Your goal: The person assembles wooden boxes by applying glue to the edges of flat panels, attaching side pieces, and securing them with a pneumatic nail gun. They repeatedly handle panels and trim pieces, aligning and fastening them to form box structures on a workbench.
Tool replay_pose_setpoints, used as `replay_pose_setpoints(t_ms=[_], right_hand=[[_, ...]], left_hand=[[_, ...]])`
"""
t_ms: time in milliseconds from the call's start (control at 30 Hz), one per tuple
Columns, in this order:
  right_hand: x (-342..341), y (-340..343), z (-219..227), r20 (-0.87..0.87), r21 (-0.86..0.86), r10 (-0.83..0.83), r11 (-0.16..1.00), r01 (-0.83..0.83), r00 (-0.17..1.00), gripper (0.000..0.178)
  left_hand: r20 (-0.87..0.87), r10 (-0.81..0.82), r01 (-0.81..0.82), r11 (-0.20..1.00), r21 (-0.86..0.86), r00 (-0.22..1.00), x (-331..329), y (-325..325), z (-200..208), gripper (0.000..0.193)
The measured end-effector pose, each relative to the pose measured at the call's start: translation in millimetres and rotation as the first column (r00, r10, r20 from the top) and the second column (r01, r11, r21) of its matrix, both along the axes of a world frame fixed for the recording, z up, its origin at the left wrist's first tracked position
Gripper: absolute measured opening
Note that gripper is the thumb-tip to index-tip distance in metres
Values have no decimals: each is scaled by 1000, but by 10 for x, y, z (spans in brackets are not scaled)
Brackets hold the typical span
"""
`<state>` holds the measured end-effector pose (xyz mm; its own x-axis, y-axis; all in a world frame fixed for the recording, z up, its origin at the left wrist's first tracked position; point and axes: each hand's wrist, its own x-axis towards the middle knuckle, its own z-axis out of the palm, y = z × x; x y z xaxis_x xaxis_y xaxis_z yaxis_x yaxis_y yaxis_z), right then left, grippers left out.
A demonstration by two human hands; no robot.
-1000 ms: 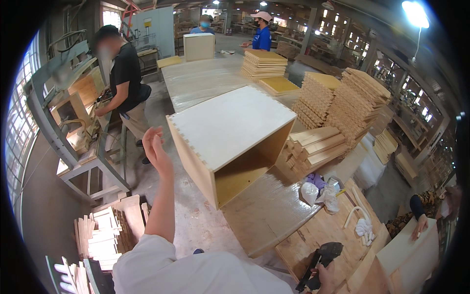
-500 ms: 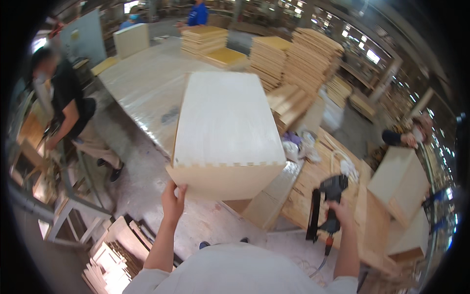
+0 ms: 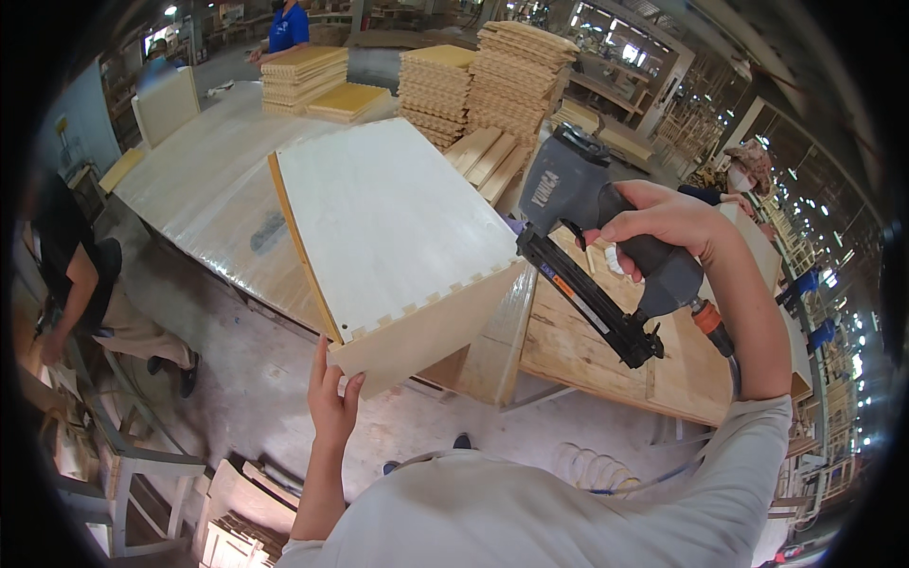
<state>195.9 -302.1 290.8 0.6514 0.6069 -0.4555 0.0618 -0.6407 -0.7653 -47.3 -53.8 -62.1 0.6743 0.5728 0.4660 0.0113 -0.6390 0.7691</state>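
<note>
In front of me is a pale wooden box (image 3: 398,227) with a whitish panel on top and finger joints along its near edge. My left hand (image 3: 331,402) grips its near left corner, with the thumb on the front face. A thin yellowish edge runs up the box's left side. Raised at the right, my right hand (image 3: 672,222) is closed round the handle of a black and grey nail gun (image 3: 568,180). Its long magazine slants down to the right, and its nose is near the box's right corner. An orange-collared air fitting (image 3: 708,320) joins it to a hose.
A film-covered table (image 3: 199,180) lies under and beyond the box, with stacks of notched boards (image 3: 511,80) on its far side. A wooden bench (image 3: 587,360) stands right. One person (image 3: 90,275) works at left; others are at the back and right. Scrap boards (image 3: 246,506) lean lower left.
The nail gun has come up in my right hand from low beside the bench to beside the box. The box now sits turned and tilted, with my left hand still at its corner.
</note>
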Motion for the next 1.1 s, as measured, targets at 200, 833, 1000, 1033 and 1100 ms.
replay_pose_setpoints(t_ms=[200, 833, 1000, 1033, 1100], right_hand=[[-29, 54, -2, 37, -62, 15, 998, -13, 999, 37], [-96, 30, 13, 66, -51, 49, 998, -46, 997, 33], [-295, 166, 37, 29, 19, 159, 987, -159, 987, 33], [-330, 208, 36, 20, 24, 177, 984, -178, 984, 33], [-411, 283, 35, 4, 30, 206, 978, -206, 979, 33]], left_hand=[[30, -16, 13, 995, 102, 999, 29, 29, -16, 20], [53, -64, 66, 998, -24, 997, 42, 10, -70, 19], [73, -83, 84, 996, -11, 994, 40, 24, -52, 18], [68, -80, 80, 997, 0, 994, 38, 31, -47, 18], [57, -85, 84, 996, 12, 995, 41, 34, -30, 18]])
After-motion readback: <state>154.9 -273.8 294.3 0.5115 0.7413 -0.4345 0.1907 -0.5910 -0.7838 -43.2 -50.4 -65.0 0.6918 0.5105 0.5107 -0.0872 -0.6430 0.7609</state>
